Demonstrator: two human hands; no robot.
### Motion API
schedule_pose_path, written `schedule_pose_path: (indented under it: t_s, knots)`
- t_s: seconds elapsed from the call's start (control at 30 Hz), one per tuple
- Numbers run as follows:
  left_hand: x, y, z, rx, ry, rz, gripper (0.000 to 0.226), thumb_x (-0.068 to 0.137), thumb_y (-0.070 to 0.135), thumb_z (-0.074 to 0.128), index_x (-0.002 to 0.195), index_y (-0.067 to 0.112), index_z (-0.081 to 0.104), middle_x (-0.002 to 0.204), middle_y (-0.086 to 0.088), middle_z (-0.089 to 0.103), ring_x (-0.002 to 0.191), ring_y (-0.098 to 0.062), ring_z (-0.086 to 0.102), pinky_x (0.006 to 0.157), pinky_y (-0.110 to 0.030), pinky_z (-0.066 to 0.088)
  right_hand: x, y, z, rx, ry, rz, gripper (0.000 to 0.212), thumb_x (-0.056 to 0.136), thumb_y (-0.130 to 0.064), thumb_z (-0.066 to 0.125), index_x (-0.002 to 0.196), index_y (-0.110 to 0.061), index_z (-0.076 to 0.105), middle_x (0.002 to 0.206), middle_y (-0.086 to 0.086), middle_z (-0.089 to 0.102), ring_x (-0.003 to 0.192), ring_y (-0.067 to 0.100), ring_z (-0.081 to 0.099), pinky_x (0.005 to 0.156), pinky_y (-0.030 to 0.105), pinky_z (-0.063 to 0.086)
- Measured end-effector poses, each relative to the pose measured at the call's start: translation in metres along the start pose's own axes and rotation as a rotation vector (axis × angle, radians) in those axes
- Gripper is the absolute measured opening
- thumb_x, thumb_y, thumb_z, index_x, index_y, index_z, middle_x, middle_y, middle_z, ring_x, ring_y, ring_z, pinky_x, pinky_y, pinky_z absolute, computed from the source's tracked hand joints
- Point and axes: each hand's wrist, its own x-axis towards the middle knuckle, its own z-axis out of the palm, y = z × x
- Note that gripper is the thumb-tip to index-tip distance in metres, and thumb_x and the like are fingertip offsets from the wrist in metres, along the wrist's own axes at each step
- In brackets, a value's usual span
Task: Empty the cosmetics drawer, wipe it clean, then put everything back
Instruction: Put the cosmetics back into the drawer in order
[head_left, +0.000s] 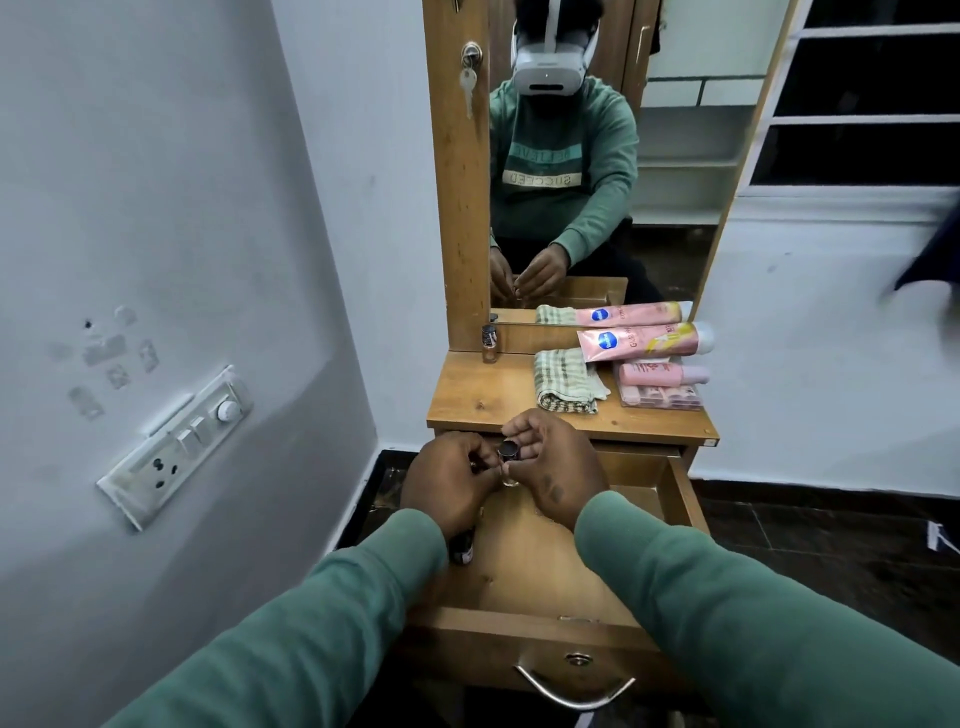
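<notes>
The wooden drawer (680, 499) of a small dressing table stands pulled out below me. Above it, my right hand (556, 462) pinches a small clear bottle with a black cap (509, 451). My left hand (447, 483) is closed beside it, its fingers touching the same bottle; a dark-capped item (461, 550) shows under that wrist. On the tabletop (483, 400) lie a folded checked cloth (566, 382), a pink tube (644, 340), a pink bottle (662, 373) on a flat pink case (660, 397), and a small nail polish bottle (489, 343).
A mirror (597, 156) rises behind the tabletop and reflects me. The grey wall on the left carries a switchboard (176, 447). The drawer front has a metal handle (571, 691). Dark floor lies to the right, and a window frame (857, 119) is at the upper right.
</notes>
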Motion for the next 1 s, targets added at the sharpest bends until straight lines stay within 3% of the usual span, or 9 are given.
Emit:
schedule_pose_path:
  t_s: [0.17,0.4,0.57,0.7,0.83,1.0]
  knots:
    - [-0.002,-0.009,-0.009,0.031,0.083,-0.048,0.015,0.084,0.012,0.066,0.080,0.025,0.069,0.079,0.011,0.069,0.074,-0.006,0.065,0.071,-0.035,0.058,-0.002,0.016,0.012,-0.212,0.000,-0.028,0.040,0.081,-0.007,0.083,0.106,-0.031,0.064,0.094,-0.013,0.068,0.085,0.006,0.065,0.079,0.033,0.061]
    - [-0.001,-0.022,-0.005,-0.050,0.114,-0.070,0.016,0.087,0.011,0.066,0.081,0.025,0.070,0.080,0.010,0.070,0.073,-0.003,0.065,0.072,-0.034,0.059,0.004,0.024,0.030,-0.481,-0.005,-0.119,0.030,0.084,-0.019,0.078,0.099,-0.033,0.055,0.098,-0.012,0.062,0.089,0.018,0.061,0.077,0.042,0.058]
    - [-0.002,-0.026,0.002,-0.131,0.132,-0.064,0.017,0.089,0.012,0.065,0.082,0.027,0.070,0.077,0.007,0.071,0.071,-0.007,0.065,0.070,-0.035,0.059,0.011,0.030,0.041,-0.568,-0.021,-0.120,0.018,0.092,-0.021,0.070,0.105,-0.026,0.058,0.107,-0.005,0.063,0.099,0.022,0.061,0.076,0.037,0.038]
    - [-0.003,-0.030,0.003,-0.203,0.186,-0.080,0.018,0.087,0.009,0.064,0.081,0.025,0.069,0.082,0.008,0.069,0.074,-0.004,0.064,0.072,-0.035,0.059,0.014,0.033,0.046,-0.586,-0.057,-0.163,0.023,0.092,-0.014,0.069,0.112,-0.020,0.061,0.113,0.001,0.064,0.103,0.025,0.063,0.075,0.032,0.038]
    - [-0.002,-0.035,0.005,-0.221,0.221,-0.068,0.018,0.086,0.010,0.064,0.081,0.027,0.068,0.087,0.012,0.069,0.079,-0.004,0.063,0.076,-0.036,0.058,0.016,0.036,0.050,-0.556,-0.070,-0.192,0.029,0.089,-0.010,0.071,0.116,-0.019,0.065,0.114,0.003,0.065,0.101,0.025,0.065,0.082,0.035,0.052]
    - [-0.001,-0.038,0.009,-0.222,0.224,-0.059,0.019,0.087,0.011,0.064,0.083,0.029,0.068,0.089,0.012,0.069,0.081,-0.004,0.064,0.077,-0.039,0.058,0.019,0.035,0.054,-0.565,-0.045,-0.184,0.027,0.091,-0.010,0.070,0.116,-0.018,0.065,0.115,0.004,0.066,0.101,0.026,0.065,0.081,0.033,0.049]
